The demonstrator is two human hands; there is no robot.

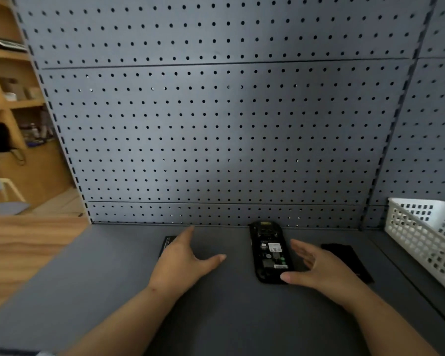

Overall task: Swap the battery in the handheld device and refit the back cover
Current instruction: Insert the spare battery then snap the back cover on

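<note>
Battery [168, 244], a flat black one, lies partly under the open, empty left hand [184, 260]. Handheld device [270, 251] lies face down, compartment uncovered; open right hand [319, 269] nears it. Back cover [344, 258] waits behind the hand: refitting remains, I judge.

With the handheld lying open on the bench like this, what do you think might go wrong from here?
1. The handheld device lies back up with its compartment exposed; the right hand, open beside it, might brush the bare parts.
2. The flat black piece to its right is partly hidden behind that hand and might get nudged toward the white basket.
3. The left hand covers part of the black slab, so picking it up blind might fumble it.
</note>
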